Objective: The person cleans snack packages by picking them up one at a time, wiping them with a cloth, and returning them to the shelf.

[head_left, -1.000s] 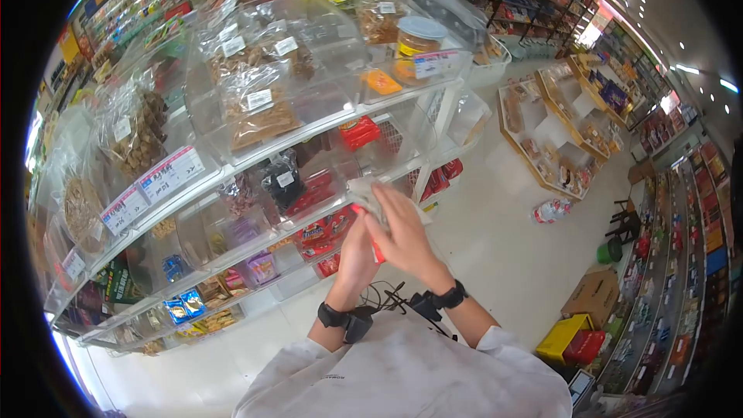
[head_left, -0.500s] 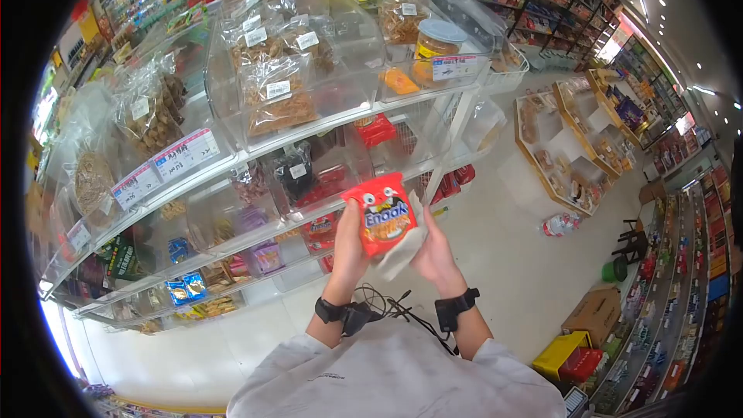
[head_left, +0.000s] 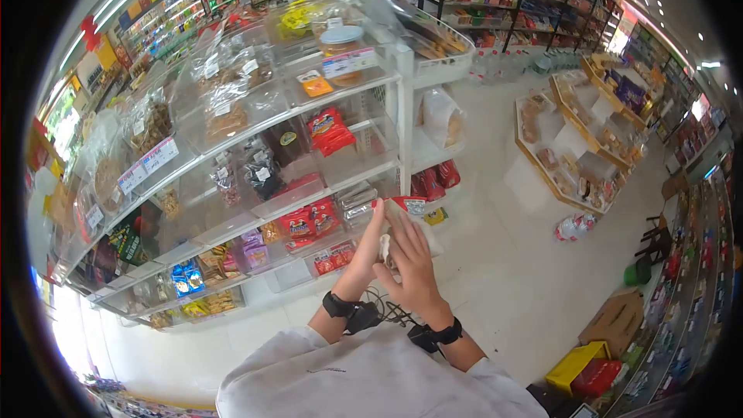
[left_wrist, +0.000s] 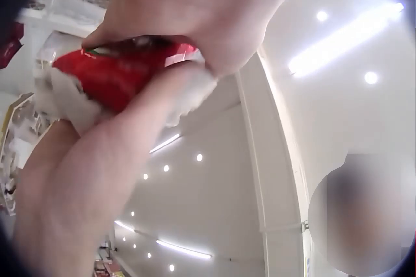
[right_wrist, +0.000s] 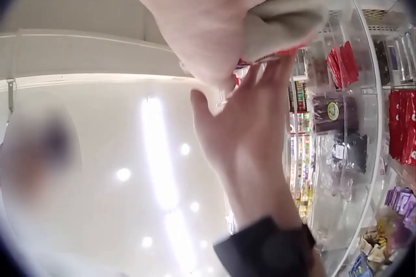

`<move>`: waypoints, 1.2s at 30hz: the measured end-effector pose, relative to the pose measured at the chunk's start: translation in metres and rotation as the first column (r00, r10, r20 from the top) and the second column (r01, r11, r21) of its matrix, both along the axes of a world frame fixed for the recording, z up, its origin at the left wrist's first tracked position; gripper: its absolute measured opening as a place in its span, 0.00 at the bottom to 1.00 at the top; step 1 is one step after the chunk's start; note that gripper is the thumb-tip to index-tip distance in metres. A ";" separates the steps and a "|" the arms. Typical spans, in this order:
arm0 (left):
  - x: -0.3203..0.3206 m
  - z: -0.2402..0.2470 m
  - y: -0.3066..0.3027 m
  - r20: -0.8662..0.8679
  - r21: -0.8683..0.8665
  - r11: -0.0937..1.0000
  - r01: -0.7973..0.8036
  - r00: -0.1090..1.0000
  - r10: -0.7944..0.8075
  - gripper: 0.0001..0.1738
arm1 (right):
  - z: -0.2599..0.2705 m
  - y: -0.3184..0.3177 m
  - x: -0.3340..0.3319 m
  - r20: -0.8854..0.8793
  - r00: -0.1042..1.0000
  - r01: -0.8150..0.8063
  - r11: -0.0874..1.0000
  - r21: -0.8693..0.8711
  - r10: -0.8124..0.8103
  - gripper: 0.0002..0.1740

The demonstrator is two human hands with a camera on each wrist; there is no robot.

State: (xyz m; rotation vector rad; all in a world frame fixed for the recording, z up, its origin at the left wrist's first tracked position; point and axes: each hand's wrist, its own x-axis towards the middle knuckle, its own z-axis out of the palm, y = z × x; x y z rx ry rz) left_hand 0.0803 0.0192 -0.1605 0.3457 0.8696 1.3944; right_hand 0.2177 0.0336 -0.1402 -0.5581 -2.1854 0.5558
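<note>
In the head view my hands meet in front of the shelf rack, around a red snack bag point(left_wrist: 114, 75). My left hand point(head_left: 362, 254) grips the bag from the left side, fingers pointing up. My right hand point(head_left: 414, 267) lies across the bag's face with a pale grey cloth point(right_wrist: 286, 27) held under it against the bag. The fingers of the right hand are nearly straight in the head view. Most of the bag's printed front is covered by the right hand and cloth. A black strap with a camera point(head_left: 352, 311) sits on the left wrist.
A clear-bin rack point(head_left: 402, 124) with bagged snacks stands ahead and left. Its lower bins hold red bags point(head_left: 309, 220) and purple packs point(head_left: 254, 249). Tiered wooden display stands point(head_left: 534, 143) are at the right, with a wrapped bottle pack point(head_left: 574, 227) on the floor.
The snack bag's printed front faced the camera half a second ago; now the right hand and cloth have come over it. The view has shifted, placing the rack further left.
</note>
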 end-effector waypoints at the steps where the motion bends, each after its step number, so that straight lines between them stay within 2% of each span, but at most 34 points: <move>1: 0.020 0.000 0.003 -0.056 -0.037 0.999 -0.003 0.998 0.001 0.40 | -0.006 0.001 0.014 -0.011 1.000 0.009 0.999 -0.040 -0.009 0.34; 4: 0.057 -0.004 0.000 -0.170 0.028 0.999 0.039 0.985 -0.034 0.40 | -0.006 0.022 0.056 0.006 0.995 0.101 0.994 -0.037 -0.101 0.31; 5: 0.060 -0.009 0.003 -0.321 -0.039 0.998 0.047 0.945 -0.057 0.38 | -0.015 0.030 0.064 -0.011 0.997 0.072 0.995 -0.073 -0.073 0.30; 8: 0.087 -0.019 0.004 -0.373 -0.051 0.999 0.018 0.927 -0.035 0.37 | -0.038 0.048 0.081 -0.098 0.995 -0.004 0.968 -0.249 -0.021 0.28; 9: 0.093 -0.025 0.007 -0.372 -0.043 0.992 -0.115 0.924 0.091 0.35 | -0.034 0.046 0.082 -0.056 0.997 0.040 0.990 -0.132 -0.047 0.26; 10: 0.092 -0.024 0.008 -0.215 -0.049 0.991 -0.128 0.970 0.115 0.35 | -0.028 0.039 0.082 -0.056 0.998 0.022 0.992 -0.123 -0.029 0.25; 12: 0.077 -0.019 0.008 0.108 -0.051 0.986 -0.159 0.981 0.164 0.34 | -0.017 0.020 0.079 -0.062 0.998 -0.022 0.995 -0.092 0.017 0.24; 13: 0.070 -0.016 0.008 0.145 -0.031 0.982 -0.185 0.971 0.188 0.34 | -0.016 0.016 0.078 -0.022 0.997 -0.082 0.994 -0.074 0.081 0.26; 16: 0.053 0.000 0.006 0.270 0.016 0.967 -0.254 0.932 0.241 0.34 | -0.024 0.017 0.067 -0.042 0.992 -0.123 0.991 -0.045 0.121 0.28; 17: 0.061 0.007 0.013 0.260 0.018 0.925 -0.378 0.896 0.361 0.33 | -0.031 0.023 0.064 -0.068 0.997 -0.054 0.991 -0.124 0.046 0.29; 18: 0.064 0.007 0.014 0.190 0.015 0.924 -0.383 0.908 0.373 0.34 | -0.046 0.032 0.059 -0.217 0.975 -0.128 0.895 -0.428 0.035 0.29; 19: 0.065 0.007 0.014 0.121 0.015 0.921 -0.390 0.915 0.385 0.34 | -0.063 0.045 0.055 -0.349 0.937 -0.232 0.706 -0.670 -0.023 0.29; 20: 0.064 0.008 0.016 0.051 0.019 0.917 -0.397 0.917 0.396 0.34 | -0.070 0.056 0.054 -0.447 0.886 -0.354 0.448 -0.821 -0.120 0.29; 21: 0.066 0.021 0.015 -0.022 0.029 0.909 -0.416 0.909 0.417 0.33 | -0.057 0.060 0.060 -0.540 0.811 -0.526 0.125 -0.842 -0.227 0.30; 24: 0.036 0.014 0.010 -0.241 0.039 0.940 -0.339 0.910 0.338 0.35 | -0.054 0.053 0.062 -0.510 0.836 -0.484 0.169 -0.859 -0.200 0.30; 25: 0.025 0.011 0.007 -0.232 0.108 0.948 -0.300 0.919 0.318 0.38 | -0.043 0.049 0.054 -0.574 0.788 -0.548 0.173 -0.819 -0.222 0.30; 28: -0.004 -0.006 -0.001 -0.612 0.228 0.916 -0.331 0.683 0.399 0.42 | -0.054 0.057 0.033 -0.470 0.851 -0.360 0.390 -0.847 -0.233 0.24; 29: -0.014 -0.012 -0.007 -0.665 0.185 0.932 -0.311 0.658 0.352 0.50 | -0.054 0.060 0.025 -0.354 0.903 -0.173 0.546 -0.820 -0.245 0.19; 31: -0.027 0.001 -0.014 -0.431 0.168 0.970 -0.178 0.871 0.234 0.48 | -0.049 0.055 0.004 -0.208 0.967 -0.052 0.683 -0.728 -0.149 0.17; 32: -0.032 0.004 -0.017 -0.295 0.175 0.979 -0.108 0.942 0.157 0.47 | -0.049 0.050 -0.007 -0.123 0.986 0.000 0.745 -0.667 -0.110 0.16; 33: -0.034 -0.010 -0.012 -0.200 0.179 0.959 -0.221 0.946 0.256 0.40 | -0.058 0.044 -0.022 -0.161 0.987 -0.083 0.875 -0.477 0.005 0.27; 34: -0.045 -0.017 -0.013 -0.185 0.140 0.943 -0.302 0.927 0.325 0.37 | -0.044 0.035 -0.036 -0.051 0.991 -0.135 0.944 -0.301 0.126 0.29; 35: -0.059 -0.022 -0.012 -0.170 0.099 0.920 -0.379 0.904 0.391 0.33 | -0.022 0.027 -0.049 0.082 0.971 -0.212 0.970 -0.122 0.223 0.31; 36: -0.074 -0.028 -0.010 -0.157 0.056 0.890 -0.452 0.877 0.455 0.30 | -0.015 0.024 -0.055 0.123 0.957 -0.251 0.962 -0.112 0.264 0.29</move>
